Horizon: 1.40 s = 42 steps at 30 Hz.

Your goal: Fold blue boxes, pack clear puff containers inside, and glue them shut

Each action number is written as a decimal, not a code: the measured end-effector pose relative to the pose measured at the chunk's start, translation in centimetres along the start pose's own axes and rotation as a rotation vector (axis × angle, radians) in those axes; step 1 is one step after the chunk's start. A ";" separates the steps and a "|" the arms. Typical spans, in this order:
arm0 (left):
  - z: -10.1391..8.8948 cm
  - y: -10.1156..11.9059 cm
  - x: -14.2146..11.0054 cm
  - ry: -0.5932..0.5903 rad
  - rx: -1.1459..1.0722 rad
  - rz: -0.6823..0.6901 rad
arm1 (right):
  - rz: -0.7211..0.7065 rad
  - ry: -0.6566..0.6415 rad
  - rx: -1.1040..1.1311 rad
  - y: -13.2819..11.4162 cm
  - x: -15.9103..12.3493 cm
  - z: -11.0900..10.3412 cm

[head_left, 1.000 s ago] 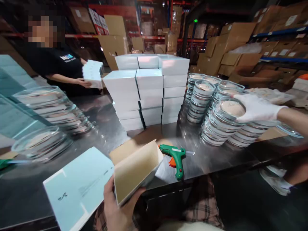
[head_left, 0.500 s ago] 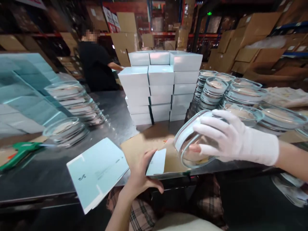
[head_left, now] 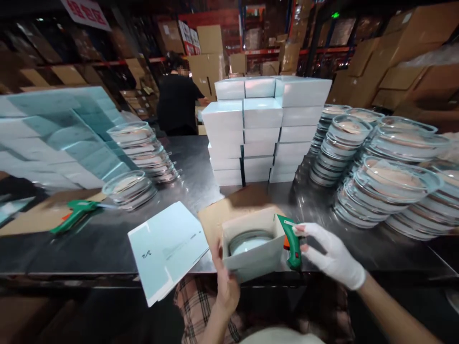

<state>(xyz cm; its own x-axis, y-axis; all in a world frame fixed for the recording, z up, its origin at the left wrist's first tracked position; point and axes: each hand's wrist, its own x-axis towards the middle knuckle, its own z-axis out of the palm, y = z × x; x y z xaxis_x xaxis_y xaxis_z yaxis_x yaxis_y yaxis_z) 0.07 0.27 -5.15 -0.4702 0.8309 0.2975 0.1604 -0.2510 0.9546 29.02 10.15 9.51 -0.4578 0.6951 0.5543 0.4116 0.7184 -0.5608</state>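
Now | left hand (head_left: pixel 225 282) steadies open box (head_left: pixel 253 248) | right hand (head_left: pixel 332 255) (gloved) grips glue gun (head_left: pixel 292 239) | print unreadable

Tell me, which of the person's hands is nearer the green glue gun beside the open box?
Right. The gloved right hand touches the green glue gun, fingers on its handle. The bare left hand is across the open box, holding its left wall.
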 end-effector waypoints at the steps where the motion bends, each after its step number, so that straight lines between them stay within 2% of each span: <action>1: -0.2 0.1 0.1 0.007 -0.001 0.035 | 0.064 0.032 0.074 0.5 -1.2 1.9; 4: -0.2 1.1 0.7 -0.040 -0.058 0.158 | 0.117 0.015 0.355 -0.2 -2.2 6.5; 7: 0.5 2.3 1.1 -0.011 -0.081 0.192 | 0.225 0.038 0.502 -2.3 -0.9 9.3; 10: 0.9 3.0 1.3 0.134 -0.102 0.210 | 0.459 0.279 0.658 -3.9 0.4 11.1; 12: 0.5 3.1 1.5 0.132 -0.039 0.287 | 0.549 0.405 0.762 -4.1 0.6 11.8; 13: 0.1 3.1 1.6 0.089 0.025 0.331 | 0.557 0.419 0.781 -3.9 0.4 11.8; 16: -1.4 2.7 2.2 -0.027 0.203 0.414 | 0.624 0.319 0.672 -2.4 -0.9 10.0; 19: -2.3 2.3 2.9 -0.067 0.277 0.495 | 0.890 0.161 0.153 -0.2 -2.5 7.0; 21: -2.1 2.3 3.2 -0.113 0.307 0.567 | 1.058 -0.047 -0.170 1.1 -3.0 5.9; 23: -1.4 2.4 3.5 -0.123 0.300 0.621 | 1.166 -0.196 -0.218 2.2 -2.7 6.0; 25: -0.7 2.7 3.4 -0.076 0.260 0.658 | 1.213 -0.183 -0.094 3.2 -2.2 6.8; 28: -0.6 3.6 2.5 0.041 0.209 0.597 | 1.238 -0.093 0.123 4.1 -1.6 7.8; 31: -1.4 5.1 1.0 0.126 0.203 0.369 | 1.225 -0.049 0.317 3.7 -1.7 7.5; 32: -1.6 5.6 0.6 0.127 0.203 0.285 | 1.199 0.021 0.385 3.2 -1.8 7.2; 34: -1.6 6.5 0.2 0.096 0.204 0.138 | 1.116 0.239 0.501 1.8 -2.0 6.7; 36: -1.0 7.3 0.4 0.046 0.196 0.045 | 1.045 0.401 0.580 0.2 -2.0 6.3; 37: -0.7 7.7 0.7 0.025 0.192 0.015 | 1.021 0.413 0.607 -0.6 -2.1 6.1; 39: 0.2 8.2 1.2 -0.015 0.204 -0.024 | 0.977 0.342 0.612 -2.1 -2.4 5.7; 42: 1.2 8.9 1.9 -0.088 0.269 -0.062 | 0.810 0.251 0.477 -4.0 -3.8 5.3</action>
<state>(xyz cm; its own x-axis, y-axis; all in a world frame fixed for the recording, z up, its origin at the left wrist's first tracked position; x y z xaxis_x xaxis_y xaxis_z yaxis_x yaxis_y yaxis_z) 1.69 0.21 3.94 -0.4108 0.8835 0.2252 0.3639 -0.0676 0.9290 24.87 4.49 6.43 0.0277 0.9993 -0.0253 0.1402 -0.0289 -0.9897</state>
